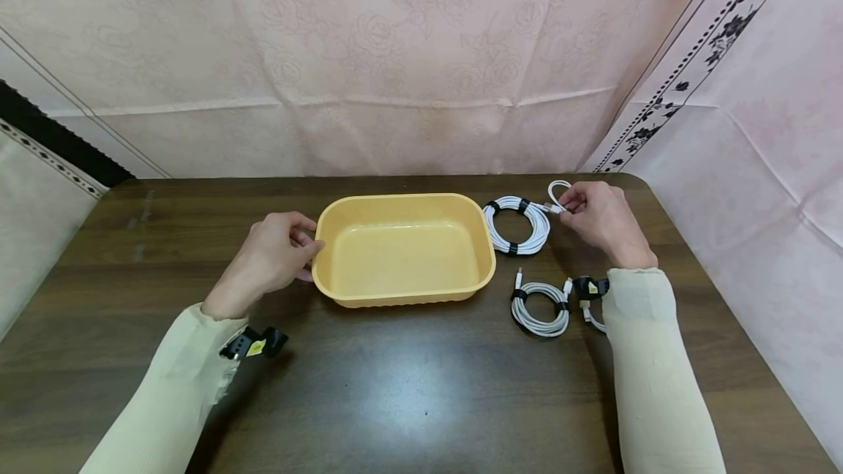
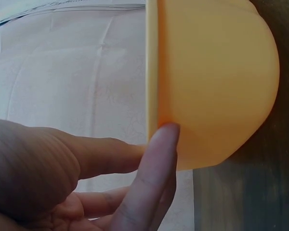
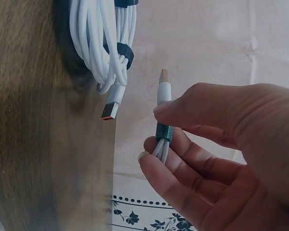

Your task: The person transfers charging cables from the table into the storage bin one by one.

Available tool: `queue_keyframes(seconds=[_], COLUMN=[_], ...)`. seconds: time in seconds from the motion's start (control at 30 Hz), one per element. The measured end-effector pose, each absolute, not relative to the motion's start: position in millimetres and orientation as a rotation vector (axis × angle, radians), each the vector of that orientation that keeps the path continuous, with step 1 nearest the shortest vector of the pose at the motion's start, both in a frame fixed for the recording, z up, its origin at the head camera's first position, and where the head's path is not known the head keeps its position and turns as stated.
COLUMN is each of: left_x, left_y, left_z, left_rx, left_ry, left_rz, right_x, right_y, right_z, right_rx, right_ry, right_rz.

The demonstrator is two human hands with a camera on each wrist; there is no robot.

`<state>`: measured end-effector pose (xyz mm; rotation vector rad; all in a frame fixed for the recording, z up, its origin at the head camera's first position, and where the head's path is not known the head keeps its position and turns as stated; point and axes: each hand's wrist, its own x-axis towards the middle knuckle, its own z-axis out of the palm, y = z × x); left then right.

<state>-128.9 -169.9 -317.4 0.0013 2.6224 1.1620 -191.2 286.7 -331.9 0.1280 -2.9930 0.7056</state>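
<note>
My left hand (image 1: pixel 276 251) pinches the left rim of a yellow plastic basin (image 1: pixel 408 262). In the left wrist view the thumb meets the rim and a fingertip (image 2: pixel 166 137) lies against the outer wall. My right hand (image 1: pixel 602 218) holds a short white USB cable (image 3: pixel 164 91) between thumb and fingers, over a green band round its bundled strands. Its metal plug points away from the hand. Close to that hand lies a large coiled white cable (image 1: pixel 541 229) with black ties, its own USB plug (image 3: pixel 111 107) turned toward the hand.
A smaller coiled white cable (image 1: pixel 543 329) lies in front of the large coil. Another cable (image 1: pixel 597 325) is partly hidden by the right wrist. The brown wooden table (image 1: pixel 369 386) ends at the back against a patterned pink cloth (image 1: pixel 395 93).
</note>
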Motion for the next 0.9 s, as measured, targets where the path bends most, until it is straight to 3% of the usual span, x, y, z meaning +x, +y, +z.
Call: queue_keyframes(seconds=[0.9], left_x=[-129.4], left_y=[-170.4], left_z=[-316.8], left_rx=[-0.007], left_ry=[2.619], left_rz=[1.148], right_x=[-187.6], right_y=[278.9], right_z=[-324.4], right_rx=[0.178], right_ry=[-2.98], right_rz=[0.719])
